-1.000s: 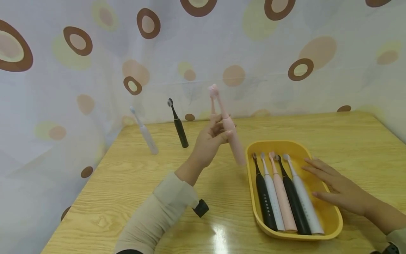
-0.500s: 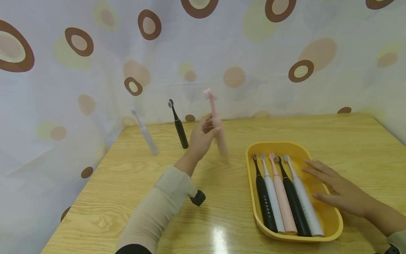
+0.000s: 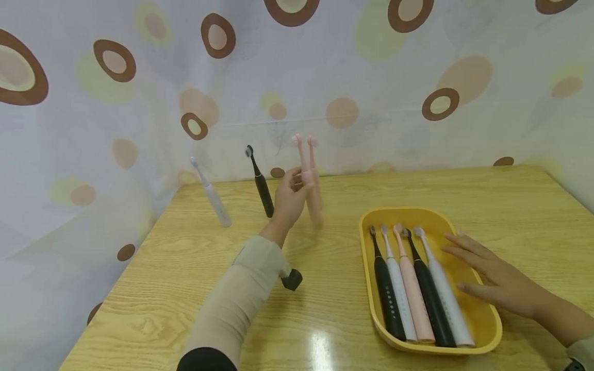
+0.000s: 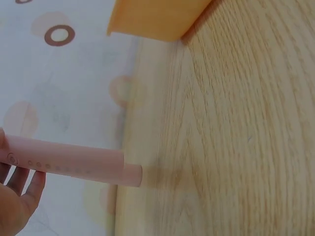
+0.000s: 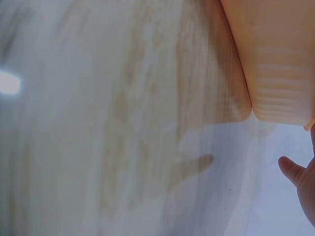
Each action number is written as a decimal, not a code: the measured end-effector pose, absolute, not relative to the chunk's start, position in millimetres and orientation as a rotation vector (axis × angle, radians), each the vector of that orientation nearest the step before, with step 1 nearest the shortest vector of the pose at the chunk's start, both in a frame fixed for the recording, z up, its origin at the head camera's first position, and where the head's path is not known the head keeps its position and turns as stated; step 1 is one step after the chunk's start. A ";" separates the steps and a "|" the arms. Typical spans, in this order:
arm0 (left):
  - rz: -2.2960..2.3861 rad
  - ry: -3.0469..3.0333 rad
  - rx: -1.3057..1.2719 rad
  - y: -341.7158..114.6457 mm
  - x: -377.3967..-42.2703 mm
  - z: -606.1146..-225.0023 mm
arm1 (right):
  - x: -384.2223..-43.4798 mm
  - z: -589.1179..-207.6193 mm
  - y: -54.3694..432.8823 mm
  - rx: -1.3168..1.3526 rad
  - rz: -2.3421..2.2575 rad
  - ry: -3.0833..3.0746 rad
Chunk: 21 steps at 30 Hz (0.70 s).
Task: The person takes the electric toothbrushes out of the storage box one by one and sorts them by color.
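My left hand (image 3: 289,202) grips a pink electric toothbrush (image 3: 307,178) by its handle, upright and slightly tilted, at the back middle of the table. Directly behind it stands a second pink electric toothbrush (image 3: 313,157), partly hidden; its lower end peeks out past the held handle (image 4: 74,161) in the left wrist view. Whether the held one touches the table or the other brush I cannot tell. With fingers extended, my right hand (image 3: 503,275) lies at the right rim of a yellow tray (image 3: 484,314). Inside the tray, several black, white and pink toothbrushes (image 3: 413,288) lie side by side.
Left of my left hand, a black toothbrush (image 3: 263,190) and a white toothbrush (image 3: 213,198) stand upright, spaced apart, on the wooden table (image 3: 185,288). A patterned cloth (image 3: 371,77) hangs behind the table's back edge.
My left hand has carried the pink toothbrush left and slightly down, in front of the standing pink one. My right hand and the tray have stayed in place.
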<state>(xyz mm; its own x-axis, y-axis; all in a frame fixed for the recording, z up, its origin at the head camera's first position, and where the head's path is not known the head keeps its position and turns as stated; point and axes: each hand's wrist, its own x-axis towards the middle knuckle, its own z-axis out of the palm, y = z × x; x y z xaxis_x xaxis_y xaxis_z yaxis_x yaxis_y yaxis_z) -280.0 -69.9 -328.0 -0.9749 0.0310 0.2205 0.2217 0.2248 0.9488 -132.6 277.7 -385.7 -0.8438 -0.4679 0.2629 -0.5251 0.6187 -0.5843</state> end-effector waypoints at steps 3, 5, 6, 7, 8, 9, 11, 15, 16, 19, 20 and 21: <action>-1.839 -2.338 -0.199 -70.1 -283.9 -330.9 | -132.2 -385.4 277.6 0.837 1.028 -2.753; -1.838 -2.336 -0.175 -70.4 -286.0 -332.8 | -132.2 -385.4 277.5 0.837 1.024 -2.755; -1.837 -2.334 -0.164 -70.5 -287.1 -333.8 | -132.4 -385.5 277.5 0.838 1.023 -2.754; -1.834 -2.335 -0.151 -70.7 -288.1 -334.7 | -132.4 -385.6 277.5 0.840 1.023 -2.754; -1.831 -2.334 -0.142 -70.8 -288.9 -335.4 | -132.5 -385.8 277.6 0.842 1.022 -2.753; -1.827 -2.335 -0.133 -71.1 -289.8 -336.2 | -132.7 -386.0 277.5 0.845 1.024 -2.752; -1.819 -2.337 -0.118 -71.6 -291.4 -337.8 | -132.8 -386.3 277.4 0.853 1.028 -2.750; -1.811 -2.343 -0.105 -72.1 -294.9 -341.7 | -132.5 -386.4 276.8 0.860 1.035 -2.747; -1.812 -2.343 -0.103 -72.0 -295.8 -342.8 | -132.5 -386.4 276.6 0.859 1.031 -2.746; -1.819 -2.347 -0.088 -71.5 -298.1 -345.4 | -132.0 -385.7 276.4 0.851 1.030 -2.747; -1.819 -2.350 -0.086 -71.4 -298.7 -346.3 | -132.1 -385.7 276.4 0.851 1.029 -2.747; -1.820 -2.352 -0.087 -71.4 -299.2 -347.2 | -132.0 -385.9 276.5 0.849 1.027 -2.748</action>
